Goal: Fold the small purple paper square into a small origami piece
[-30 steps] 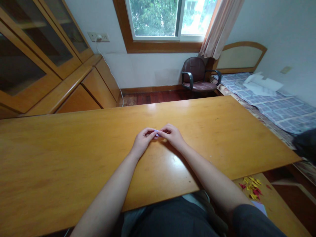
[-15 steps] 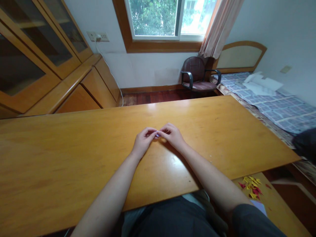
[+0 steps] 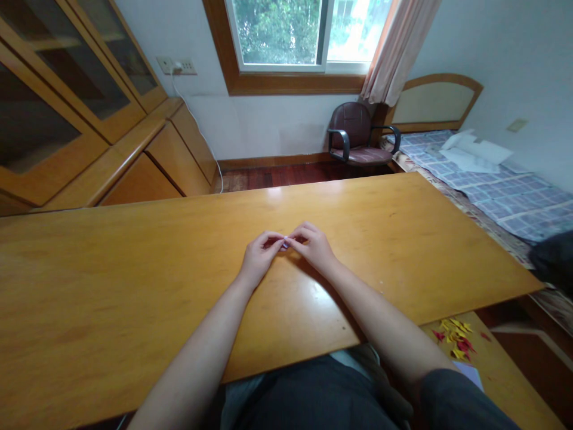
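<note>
Between my fingertips is a small piece of purple paper (image 3: 285, 242), mostly covered by my thumbs and fingers; its folded shape is too small to make out. My left hand (image 3: 261, 254) pinches it from the left. From the right, my right hand (image 3: 315, 246) pinches the same piece, its thumb and fingertips meeting those of the left. Both hands are just above the middle of the wooden table (image 3: 147, 286).
At lower right, a lower wooden surface (image 3: 514, 382) bears several yellow and red folded paper pieces (image 3: 456, 337) and a pale purple paper stack (image 3: 468, 374). Beyond the table stand an armchair (image 3: 353, 134), a bed (image 3: 501, 191) and a wooden cabinet (image 3: 134, 149).
My hands stay in almost the same place, still pinching the purple paper. Only a slight shift of the fingers shows.
</note>
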A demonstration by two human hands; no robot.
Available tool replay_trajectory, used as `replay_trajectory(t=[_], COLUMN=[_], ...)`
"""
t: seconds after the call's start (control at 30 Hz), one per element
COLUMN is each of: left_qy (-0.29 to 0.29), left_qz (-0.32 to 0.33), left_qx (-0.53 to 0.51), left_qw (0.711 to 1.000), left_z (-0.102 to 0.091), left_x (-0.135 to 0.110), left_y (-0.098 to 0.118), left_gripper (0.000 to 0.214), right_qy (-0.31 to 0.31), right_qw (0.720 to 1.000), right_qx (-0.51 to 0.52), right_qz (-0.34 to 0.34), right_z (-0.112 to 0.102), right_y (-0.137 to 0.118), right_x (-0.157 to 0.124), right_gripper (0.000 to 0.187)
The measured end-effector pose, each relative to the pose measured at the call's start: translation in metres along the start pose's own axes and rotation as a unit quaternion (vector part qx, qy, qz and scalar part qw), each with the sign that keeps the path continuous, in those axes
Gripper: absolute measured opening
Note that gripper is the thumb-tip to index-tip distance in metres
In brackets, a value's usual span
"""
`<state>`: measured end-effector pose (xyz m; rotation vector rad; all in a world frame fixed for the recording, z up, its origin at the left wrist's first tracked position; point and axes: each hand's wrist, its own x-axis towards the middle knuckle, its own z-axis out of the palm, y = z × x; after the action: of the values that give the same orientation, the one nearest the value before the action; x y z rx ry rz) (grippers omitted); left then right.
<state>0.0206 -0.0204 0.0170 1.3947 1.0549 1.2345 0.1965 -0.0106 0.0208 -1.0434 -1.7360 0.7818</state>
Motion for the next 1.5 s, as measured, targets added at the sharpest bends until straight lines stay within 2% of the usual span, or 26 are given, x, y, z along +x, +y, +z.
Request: replay_trajectory(t=[0.3,0.7,1.0,1.3,1.5], left_qy=[0.013,0.003,-0.007,0.036,0.038], left_qz=[0.001,0.016,-0.011,-0.02,-0.007], left_qx=[-0.003,0.004,-0.02,-0.06,-0.049], left_qw=[1.0,1.0,1.0,0.997,0.998], left_z=[0.0003,-0.0008,-0.0006,-0.0013,-0.0007], left_x=[0.0,-0.001,0.0005,0.0032,0.0025], left_y=[0.0021,0.0012,0.0034,0.0028,0.003], left_gripper=[0.023,0.019,0.023,0.028,0.025], right_qy=[0.002,0.007,0.008,0.021,0.025], right_qw=[1.0,1.0,1.0,1.0,1.0], right_qx=[0.01,0.009,0.01,0.02,0.015], right_qz=[0.002,0.006,-0.007,-0.003,-0.008], right_z=[-0.0004,-0.0006,-0.0004,-0.0003,-0.0003], right_y=[-0.0035,-0.0055,-0.0034,-0.0019,-0.0035], right_x=[-0.0004,0.0009,0.0012,0.0013,0.0008], right_gripper=[0.02,0.018,0.014,0.015,0.017])
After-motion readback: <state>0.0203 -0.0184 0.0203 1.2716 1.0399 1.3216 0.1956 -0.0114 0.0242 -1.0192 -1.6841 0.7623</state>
